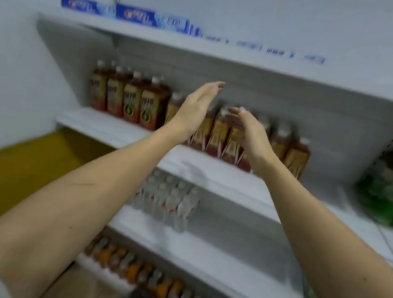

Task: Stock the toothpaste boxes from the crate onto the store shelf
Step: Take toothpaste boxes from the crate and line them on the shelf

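White steel store shelf (228, 53) carries the toothpaste boxes (135, 15) along its top tier, left of centre, lying on their long sides. Left hand (193, 109) and right hand (248, 130) hang below that tier, fingers straight, palms facing, holding nothing. The cartons are judged light, stiff and crushable; grip across the long faces. Crate not identifiable.

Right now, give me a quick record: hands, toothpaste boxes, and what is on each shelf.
left hand: open, fingers straight, holds nothing
right hand: open, holds nothing
toothpaste boxes: blue, lying in a row on the top shelf, left end
second shelf: brown drink bottles
third shelf: clear water bottles
lowest shelf in view: orange bottles, blurred
crate: not in view
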